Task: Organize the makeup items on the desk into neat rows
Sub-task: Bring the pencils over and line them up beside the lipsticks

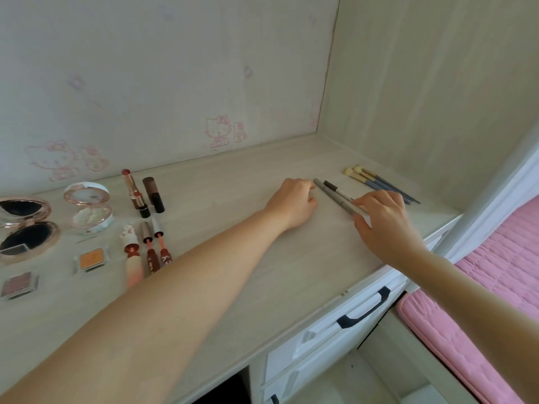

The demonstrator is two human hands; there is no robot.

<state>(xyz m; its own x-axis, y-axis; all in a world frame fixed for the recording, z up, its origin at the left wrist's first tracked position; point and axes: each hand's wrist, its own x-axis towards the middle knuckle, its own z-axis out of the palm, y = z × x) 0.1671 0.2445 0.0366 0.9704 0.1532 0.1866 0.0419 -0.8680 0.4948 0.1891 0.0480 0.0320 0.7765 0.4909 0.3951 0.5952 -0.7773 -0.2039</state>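
The left forearm crosses the front of the pale wood-grain desk (233, 287) and covers the lower ends of the peach-and-red lip gloss tube (132, 255) and the two dark red lip glaze tubes (156, 249) lying side by side near the left end. At the left edge of the view a round rose-gold mirror compact (24, 225) stands open and is partly cut off, and a small mauve eyeshadow pan (19, 284) lies near it. The far ends of the slim grey makeup brushes (379, 183) by the desk's right rear corner pass behind the right hand.

Two thin pencils lie side by side toward the right end, slanting from the rear toward the front edge: a grey eyebrow pencil (329, 195) and a white eyeliner pencil with a dark cap (339, 190). The left hand (291, 204) rests on the desk with fingers curled, its fingertips (307, 184) touching the rear tip of the grey pencil. The right hand (385, 220) pinches the pencils' near ends between thumb and fingertips (360, 206); its fingers hide those ends.

Further left stand an open round powder compact (89, 208), three lipsticks (143, 192) and an orange blush pan (92, 259).
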